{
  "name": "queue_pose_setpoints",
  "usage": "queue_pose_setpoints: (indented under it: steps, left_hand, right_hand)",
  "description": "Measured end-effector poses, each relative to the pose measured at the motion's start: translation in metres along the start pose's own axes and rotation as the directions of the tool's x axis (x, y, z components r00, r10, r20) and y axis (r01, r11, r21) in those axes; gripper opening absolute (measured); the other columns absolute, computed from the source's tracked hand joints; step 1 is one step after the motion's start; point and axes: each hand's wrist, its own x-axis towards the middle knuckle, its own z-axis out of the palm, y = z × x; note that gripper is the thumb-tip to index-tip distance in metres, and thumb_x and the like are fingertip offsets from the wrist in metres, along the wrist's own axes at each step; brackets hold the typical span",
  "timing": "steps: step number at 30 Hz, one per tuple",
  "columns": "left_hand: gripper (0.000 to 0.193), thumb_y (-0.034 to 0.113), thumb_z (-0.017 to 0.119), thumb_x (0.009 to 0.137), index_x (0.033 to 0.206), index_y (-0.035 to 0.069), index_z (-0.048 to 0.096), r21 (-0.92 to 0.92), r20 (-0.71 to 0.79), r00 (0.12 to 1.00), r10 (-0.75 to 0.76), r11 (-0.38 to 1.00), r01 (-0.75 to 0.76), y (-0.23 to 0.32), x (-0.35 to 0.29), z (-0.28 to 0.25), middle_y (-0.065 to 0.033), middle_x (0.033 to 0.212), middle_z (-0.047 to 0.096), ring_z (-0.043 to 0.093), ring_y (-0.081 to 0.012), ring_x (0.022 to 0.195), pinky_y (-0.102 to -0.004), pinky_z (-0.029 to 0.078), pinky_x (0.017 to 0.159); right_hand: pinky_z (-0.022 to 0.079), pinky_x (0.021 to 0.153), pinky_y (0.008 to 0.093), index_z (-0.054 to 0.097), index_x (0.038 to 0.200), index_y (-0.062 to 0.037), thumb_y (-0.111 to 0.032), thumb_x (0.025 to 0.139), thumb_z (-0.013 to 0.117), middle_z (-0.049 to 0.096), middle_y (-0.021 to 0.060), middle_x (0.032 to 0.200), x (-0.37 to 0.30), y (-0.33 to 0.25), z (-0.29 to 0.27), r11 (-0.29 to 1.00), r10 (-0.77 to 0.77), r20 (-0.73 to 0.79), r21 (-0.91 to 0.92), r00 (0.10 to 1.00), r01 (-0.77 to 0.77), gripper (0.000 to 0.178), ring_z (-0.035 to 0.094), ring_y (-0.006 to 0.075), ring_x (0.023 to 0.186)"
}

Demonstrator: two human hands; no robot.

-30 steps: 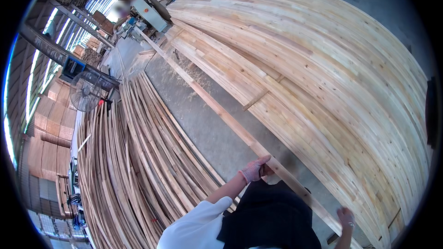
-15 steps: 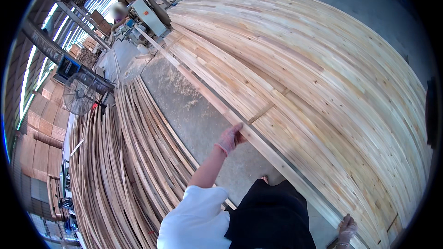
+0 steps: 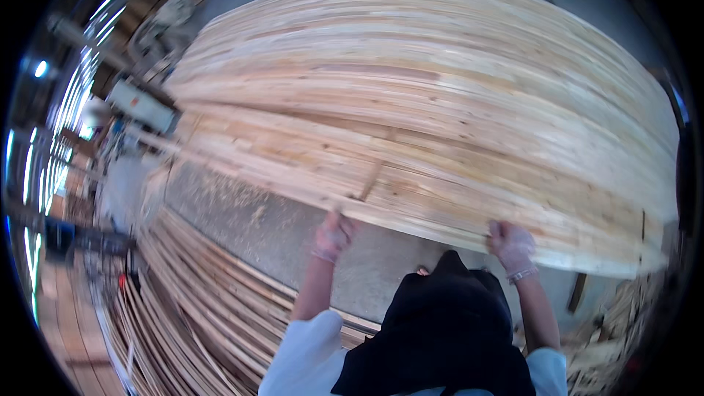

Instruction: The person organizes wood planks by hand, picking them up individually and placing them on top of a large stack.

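Note:
A long pale wooden strip (image 3: 411,229) runs along the near edge of a wide stack of wooden strips (image 3: 440,95), against it or very close; blur hides any gap. My left hand (image 3: 335,236), in a thin pale glove, is closed on the strip's near edge, left of the middle. Farther right, my right hand (image 3: 513,246), gloved alike, has its fingers curled over the same strip. The strip's far-left end reaches toward a machine with a pale panel (image 3: 141,103).
Long thin wooden strips (image 3: 213,301) lie in a bundle at lower left. Shavings (image 3: 235,194) cover part of the concrete floor (image 3: 293,227). Scrap wood (image 3: 609,337) is heaped at lower right. A blurred person (image 3: 95,114) stands beyond the machine.
My view has swung to the right. The strip, which had a gap beside the stack, now lies along its edge. My right hand has come nearer to my left, both still on the strip.

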Motion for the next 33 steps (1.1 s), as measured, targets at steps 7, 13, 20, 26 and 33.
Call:
queue_pose_setpoints:
  steps: [7, 13, 20, 26, 33]
  left_hand:
    - [0.048, 0.022, 0.062, 0.087, 0.128, 0.002, 0.047, 0.768, 0.004, 0.966, -0.260, 0.619, 0.163, -0.204, 0.034, -0.040, -0.0099, 0.119, 0.056, 0.054, -0.0195, 0.104, -0.0320, 0.043, 0.096]
    - [0.023, 0.030, 0.060, 0.089, 0.097, 0.009, 0.061, 0.778, -0.383, 0.923, -0.044, 0.523, 0.348, -0.137, 0.022, -0.023, -0.0086, 0.085, 0.066, 0.063, -0.0225, 0.073, -0.0379, 0.053, 0.079]
    - [0.026, 0.033, 0.059, 0.090, 0.085, 0.008, 0.058, 0.462, -0.396, 0.907, 0.142, 0.885, 0.063, -0.017, -0.018, -0.073, -0.0047, 0.070, 0.062, 0.061, -0.0161, 0.064, -0.0397, 0.055, 0.081]
    - [0.036, 0.046, 0.062, 0.084, 0.091, 0.011, 0.059, 0.400, -0.332, 0.928, 0.167, 0.916, -0.022, -0.057, 0.002, -0.039, 0.0030, 0.067, 0.053, 0.051, -0.0113, 0.060, -0.0384, 0.052, 0.079]
    - [0.039, 0.035, 0.064, 0.086, 0.116, 0.010, 0.058, 0.209, -0.495, 0.861, -0.115, 0.946, 0.247, -0.179, 0.042, -0.043, -0.0054, 0.106, 0.065, 0.062, -0.0230, 0.090, -0.0470, 0.042, 0.099]
  right_hand:
    - [0.049, 0.077, 0.0436, 0.065, 0.098, -0.0112, -0.048, 0.085, 0.051, 0.066, 0.0147, 0.084, -0.005, -0.098, 0.039, 0.842, -0.450, 0.007, 0.338, 0.893, 0.421, 0.042, 0.064, 0.0320, 0.083]
    - [0.048, 0.075, 0.0426, 0.063, 0.095, -0.0085, -0.046, 0.085, 0.048, 0.066, 0.0158, 0.093, -0.005, -0.017, 0.050, 0.932, -0.363, 0.175, 0.052, 0.915, 0.359, 0.042, 0.064, 0.0303, 0.089]
    - [0.047, 0.085, 0.0386, 0.059, 0.115, -0.0117, -0.049, 0.084, 0.051, 0.064, 0.0188, 0.104, -0.023, 0.135, 0.031, 0.986, 0.164, 0.467, -0.111, 0.869, -0.126, 0.049, 0.061, 0.0301, 0.102]
    - [0.039, 0.099, 0.0408, 0.058, 0.120, -0.0036, -0.066, 0.081, 0.043, 0.059, 0.0255, 0.115, -0.005, 0.042, 0.047, 0.912, -0.158, 0.579, 0.395, 0.800, -0.106, 0.075, 0.051, 0.0340, 0.118]
    - [0.044, 0.091, 0.0440, 0.059, 0.112, -0.0054, -0.054, 0.086, 0.045, 0.062, 0.0228, 0.106, 0.050, -0.005, 0.057, 0.779, -0.597, 0.566, 0.578, 0.569, 0.242, 0.057, 0.059, 0.0356, 0.104]
